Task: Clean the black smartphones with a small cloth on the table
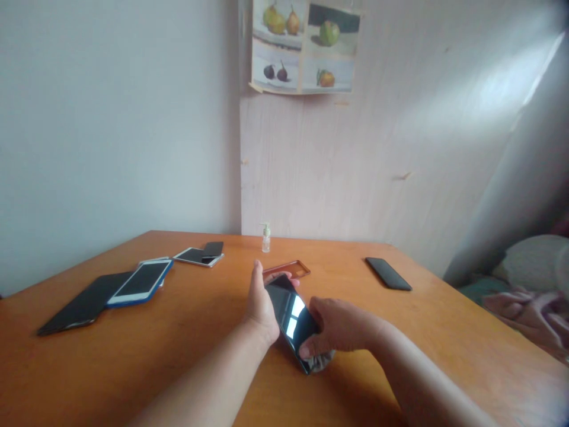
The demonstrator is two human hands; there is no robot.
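Note:
A dark smartphone (284, 296) lies tilted across my left hand (261, 305), its glossy screen up and reflecting a window. The left fingers come round from beneath the phone's far end, and the thumb sticks up beside it. At the near right edge, my right hand (338, 325) grips a grey cloth (323, 360), partly hidden under the palm, with the thumb on the screen's lower corner. Just beyond the left fingertips, a brown phone case (303, 265) rests on the table, partly covered by that hand.
Left on the wooden table (200, 367) are a black tablet-like slab (89, 299), a blue-edged white phone (141, 281), and a white tablet (192, 256) under a dark phone (213, 249). A pump bottle (265, 239) stands behind; a black phone (387, 273) lies right.

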